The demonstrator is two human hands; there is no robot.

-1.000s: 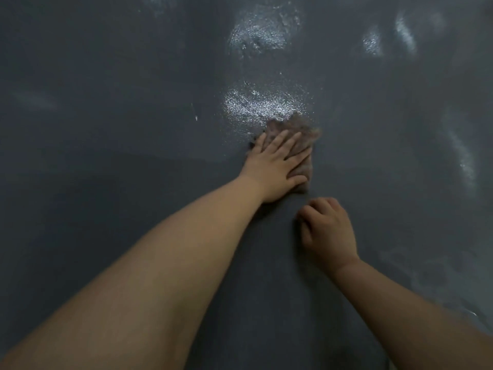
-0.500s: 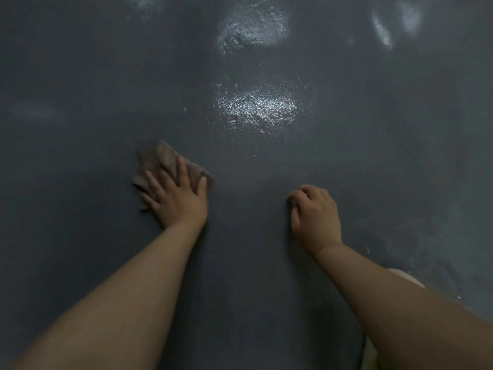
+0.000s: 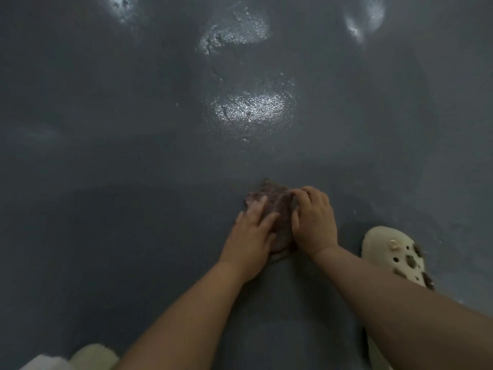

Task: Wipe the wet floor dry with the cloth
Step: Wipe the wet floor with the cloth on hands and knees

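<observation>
A crumpled brownish cloth [image 3: 274, 202] lies on the dark grey floor [image 3: 133, 209] in front of me. My left hand [image 3: 250, 236] presses flat on its left side, fingers spread. My right hand [image 3: 313, 222] sits on its right side with the fingers curled, pinching the cloth's upper right edge. Much of the cloth is hidden under both hands. A shiny wet patch [image 3: 252, 108] glistens on the floor beyond the cloth, and another wet patch [image 3: 234, 30] shines farther away.
A cream clog shoe [image 3: 394, 255] with holes and charms stands right of my right forearm. Another cream shoe toe [image 3: 93, 356] shows at the bottom left. More wet glints [image 3: 365, 20] lie at the far right and far left top.
My left hand dragged the cloth from the left back toward the centre and nearer to me. My right hand left the bare floor and took hold of the cloth. The view pulled back, showing the shoes.
</observation>
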